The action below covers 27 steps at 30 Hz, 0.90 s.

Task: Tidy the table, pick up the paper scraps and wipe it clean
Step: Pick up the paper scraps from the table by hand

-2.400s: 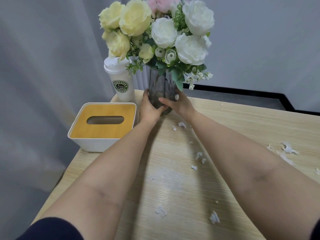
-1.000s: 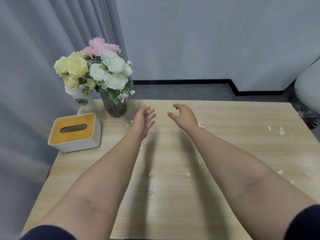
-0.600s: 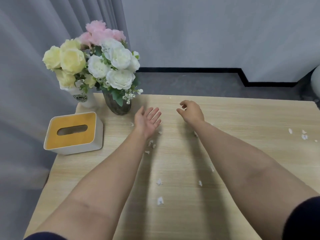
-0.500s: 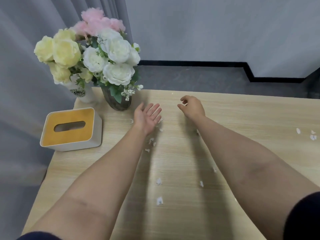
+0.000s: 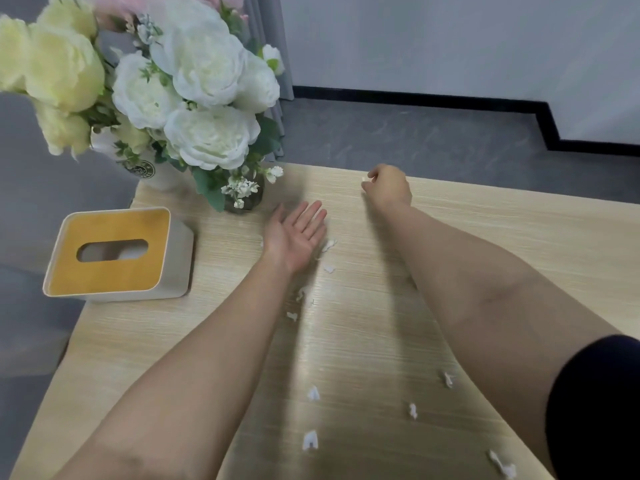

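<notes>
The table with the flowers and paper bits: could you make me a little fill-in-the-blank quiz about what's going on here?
1. The left hand lies open with its palm facing ____.
2. The right hand pinches a small white ____.
3. The tissue box has a lid coloured ____.
4. The vase of flowers stands near the table's far ____ corner.

Missing words: up; paper scrap; yellow; left
</notes>
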### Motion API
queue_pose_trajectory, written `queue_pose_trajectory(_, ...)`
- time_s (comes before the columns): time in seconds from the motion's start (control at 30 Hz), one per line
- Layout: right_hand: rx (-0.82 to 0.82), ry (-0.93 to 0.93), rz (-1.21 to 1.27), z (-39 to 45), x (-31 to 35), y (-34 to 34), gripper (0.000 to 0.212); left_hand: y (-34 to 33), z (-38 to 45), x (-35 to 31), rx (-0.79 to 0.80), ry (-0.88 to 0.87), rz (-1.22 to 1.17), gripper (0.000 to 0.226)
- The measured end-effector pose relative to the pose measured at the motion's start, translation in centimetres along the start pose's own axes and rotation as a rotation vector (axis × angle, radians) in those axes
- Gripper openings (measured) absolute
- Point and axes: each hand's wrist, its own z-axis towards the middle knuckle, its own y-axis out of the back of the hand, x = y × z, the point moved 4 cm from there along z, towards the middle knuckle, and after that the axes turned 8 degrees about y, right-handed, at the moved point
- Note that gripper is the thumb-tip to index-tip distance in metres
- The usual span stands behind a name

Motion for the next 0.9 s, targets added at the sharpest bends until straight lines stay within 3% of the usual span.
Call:
queue_pose_trajectory(0.63, -0.078, 0.026, -0.148, 2.1, -0.3, -2.1, 0.022, 1.0, 2.4, -0.1, -0.007, 0.021, 0.000, 0.051)
queue_pose_trajectory(0.77, -0.093, 0.060, 0.053, 0.2, 0.5, -2.0, 0.015, 1.7, 2.2, -0.2, -0.003, 0.018, -0.022, 0.052)
queue_pose_trajectory(0.9, 0.018, 0.322, 0.286, -4.1, 3.7, -1.4, 0.006, 2.4, 1.6, -0.1, 0.023, 0.025, -0.043, 0.051)
